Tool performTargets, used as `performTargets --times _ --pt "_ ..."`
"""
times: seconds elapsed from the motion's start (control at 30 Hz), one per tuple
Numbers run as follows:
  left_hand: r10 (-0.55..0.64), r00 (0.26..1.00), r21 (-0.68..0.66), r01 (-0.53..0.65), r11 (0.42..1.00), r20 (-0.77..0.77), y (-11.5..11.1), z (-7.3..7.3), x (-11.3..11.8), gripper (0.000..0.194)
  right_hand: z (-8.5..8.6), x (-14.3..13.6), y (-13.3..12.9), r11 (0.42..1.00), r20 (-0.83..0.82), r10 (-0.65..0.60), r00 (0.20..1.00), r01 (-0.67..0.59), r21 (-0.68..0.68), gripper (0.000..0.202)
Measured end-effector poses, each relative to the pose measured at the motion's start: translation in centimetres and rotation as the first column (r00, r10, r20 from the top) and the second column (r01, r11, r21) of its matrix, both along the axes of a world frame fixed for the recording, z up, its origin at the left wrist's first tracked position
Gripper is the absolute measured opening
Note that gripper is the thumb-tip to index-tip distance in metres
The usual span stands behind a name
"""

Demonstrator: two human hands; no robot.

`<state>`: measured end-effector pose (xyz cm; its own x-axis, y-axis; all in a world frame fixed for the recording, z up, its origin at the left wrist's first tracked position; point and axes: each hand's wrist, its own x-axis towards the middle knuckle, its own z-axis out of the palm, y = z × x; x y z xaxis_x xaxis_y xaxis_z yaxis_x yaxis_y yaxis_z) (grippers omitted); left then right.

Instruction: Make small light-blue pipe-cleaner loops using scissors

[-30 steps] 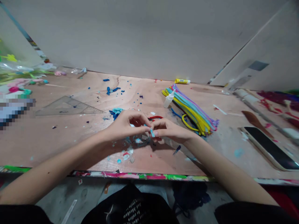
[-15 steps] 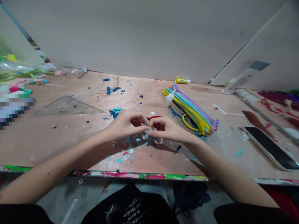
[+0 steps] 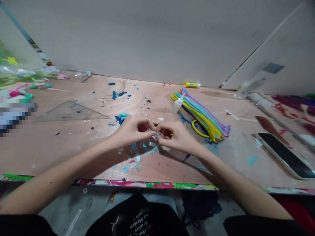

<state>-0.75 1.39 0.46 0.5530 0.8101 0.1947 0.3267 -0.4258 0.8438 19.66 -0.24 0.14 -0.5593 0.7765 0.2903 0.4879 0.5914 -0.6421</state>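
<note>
A small light-blue piece [image 3: 157, 133] sits at the center of the frame, where my 2 hands meet above the table [image 3: 98, 157]. My left hand [image 3: 131, 129] pinches it between thumb and forefinger; my right hand [image 3: 178, 136] curls in against it, though I cannot tell whether those fingertips are clamped on it. Compared with 1 second ago, my right hand has turned inward and less blue shows: my hold has shifted, and the piece is not set down. Scraps [image 3: 138, 158] lie just below; bundled colored stems [image 3: 203, 114] lie right of center.
</note>
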Motion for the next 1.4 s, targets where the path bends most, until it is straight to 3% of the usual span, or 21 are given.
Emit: performTargets --times 0.17,0.33,0.4,0.5,0.6,0.73,0.83,1.0,1.13,1.23,1.4 --pt "0.013 0.999 -0.04 -0.011 0.999 0.038 0.0 -0.5 0.3 0.009 -0.6 -0.4 -0.4 0.98 0.114 -0.049 0.992 0.026 0.199 0.005" --pt "0.034 0.989 -0.12 -0.016 0.993 0.144 0.1 -1.2 0.3 0.01 -0.9 -0.4 -0.7 0.959 0.133 -0.128 0.983 0.089 0.268 0.005" --pt "0.066 0.976 -0.197 -0.025 0.98 0.206 0.1 -1.2 0.3 0.014 -0.9 -0.4 -0.5 0.978 0.01 -0.113 0.994 0.11 0.178 0.007" --pt "0.15 0.952 -0.281 -0.072 0.957 0.267 0.0 -0.7 0.3 0.019 -1.1 -0.4 0.0 0.982 -0.279 -0.086 0.956 0.035 -0.184 0.014" --pt "0.199 0.93 -0.302 -0.102 0.948 0.31 -0.1 -0.3 0.4 0.02 -1.4 -0.8 0.1 0.848 -0.495 -0.209 0.843 -0.096 -0.521 0.024" --pt "0.203 0.921 -0.258 -0.118 0.959 0.332 -0.1 -0.3 0.5 0.019 -1.8 -1.6 -0.2 0.678 -0.569 -0.389 0.725 -0.193 -0.709 0.023" --pt "0.217 0.921 -0.254 -0.136 0.958 0.324 -0.1 -0.6 0.5 0.019 -2.1 -1.9 -0.4 0.666 -0.567 -0.441 0.696 -0.169 -0.726 0.021" --pt "0.219 0.922 -0.33 -0.109 0.938 0.319 -0.2 -1.0 0.6 0.019 -2.0 -1.7 -0.4 0.814 -0.517 -0.383 0.766 0.016 -0.58 0.02" --pt "0.212 0.936 -0.335 -0.111 0.935 0.281 -0.2 -1.0 0.8 0.017 -1.5 -0.9 -0.1 0.964 -0.329 -0.237 0.914 0.179 -0.195 0.009" --pt "0.209 0.944 -0.333 -0.117 0.936 0.257 -0.1 -1.0 0.8 0.015 -1.1 -0.4 0.0 0.973 -0.136 -0.191 0.972 0.206 0.104 0.004" --pt "0.215 0.951 -0.334 -0.133 0.933 0.221 -0.2 -1.1 0.8 0.016 -0.6 0.0 -0.3 0.912 0.115 -0.197 0.974 0.139 0.386 0.007"
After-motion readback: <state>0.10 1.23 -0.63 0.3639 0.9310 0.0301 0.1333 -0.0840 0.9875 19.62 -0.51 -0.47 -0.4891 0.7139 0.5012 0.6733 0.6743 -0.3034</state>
